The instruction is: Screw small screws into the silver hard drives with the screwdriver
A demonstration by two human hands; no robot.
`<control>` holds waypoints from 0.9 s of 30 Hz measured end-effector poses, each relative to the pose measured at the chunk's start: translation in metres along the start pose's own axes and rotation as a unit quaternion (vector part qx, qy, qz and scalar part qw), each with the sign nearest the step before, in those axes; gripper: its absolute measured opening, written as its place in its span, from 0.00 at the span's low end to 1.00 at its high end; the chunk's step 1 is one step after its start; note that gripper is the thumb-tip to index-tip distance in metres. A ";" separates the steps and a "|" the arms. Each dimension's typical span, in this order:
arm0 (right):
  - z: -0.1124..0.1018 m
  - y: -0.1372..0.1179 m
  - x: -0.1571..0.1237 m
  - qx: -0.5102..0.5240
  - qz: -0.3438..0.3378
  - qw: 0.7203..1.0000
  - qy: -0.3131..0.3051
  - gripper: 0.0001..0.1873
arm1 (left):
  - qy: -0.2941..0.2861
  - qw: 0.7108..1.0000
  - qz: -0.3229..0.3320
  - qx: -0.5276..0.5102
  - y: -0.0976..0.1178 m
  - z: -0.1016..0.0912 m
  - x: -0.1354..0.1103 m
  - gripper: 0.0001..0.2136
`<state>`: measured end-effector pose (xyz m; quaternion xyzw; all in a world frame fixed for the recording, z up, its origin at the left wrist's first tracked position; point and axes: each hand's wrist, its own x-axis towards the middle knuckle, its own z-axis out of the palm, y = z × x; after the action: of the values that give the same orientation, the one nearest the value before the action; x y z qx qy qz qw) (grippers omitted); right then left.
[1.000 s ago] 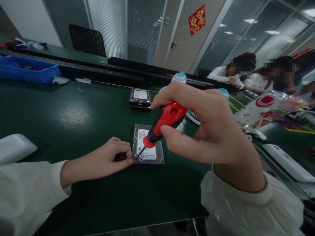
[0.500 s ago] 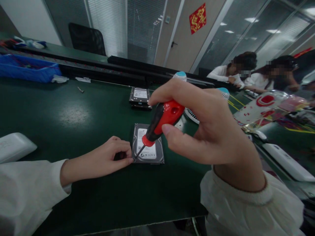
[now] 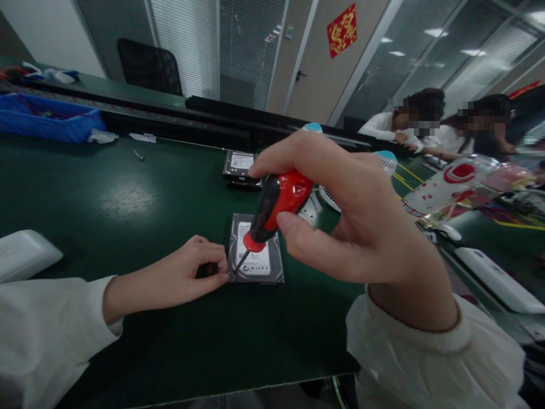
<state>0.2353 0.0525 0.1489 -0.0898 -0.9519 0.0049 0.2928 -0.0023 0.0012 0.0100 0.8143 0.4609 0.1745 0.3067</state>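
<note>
A silver hard drive [image 3: 258,262] with a white label lies flat on the dark green table [image 3: 170,352]. My left hand [image 3: 187,275] rests at its left edge, fingers curled, with thumb and fingertips against the near left corner. My right hand [image 3: 361,227] is closed around the red and black handle of a screwdriver [image 3: 289,196]. The screwdriver leans, and its shaft runs down to that same corner, close by my left thumb. Whether the tip sits in a screw is too small to make out. Behind lie more hard drives [image 3: 240,163], stacked and partly covered by my right hand.
A white rounded case [image 3: 28,255] lies at the left, and a blue bin [image 3: 51,119] stands behind it. A small metal piece [image 3: 139,155] lies farther back. At the right are a clear printed bag [image 3: 460,182] and a long white object [image 3: 498,278]. Two people sit beyond.
The screwdriver handle and my right hand have shifted slightly left, and the handle looks turned a little. My left hand and the hard drive stay in place.
</note>
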 end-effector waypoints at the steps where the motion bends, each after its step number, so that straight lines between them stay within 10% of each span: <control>1: 0.000 0.000 0.000 -0.005 0.000 1.000 -0.001 0.10 | 0.001 1.000 0.002 -0.001 0.000 0.000 0.000 0.10; 27: -0.004 -0.001 -0.001 -0.061 0.024 0.998 -0.001 0.09 | -0.007 1.000 -0.001 -0.001 -0.003 -0.001 -0.001 0.08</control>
<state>0.2381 0.0517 0.1522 -0.1305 -0.9483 -0.0462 0.2856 -0.0052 0.0022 0.0091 0.8150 0.4590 0.1687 0.3108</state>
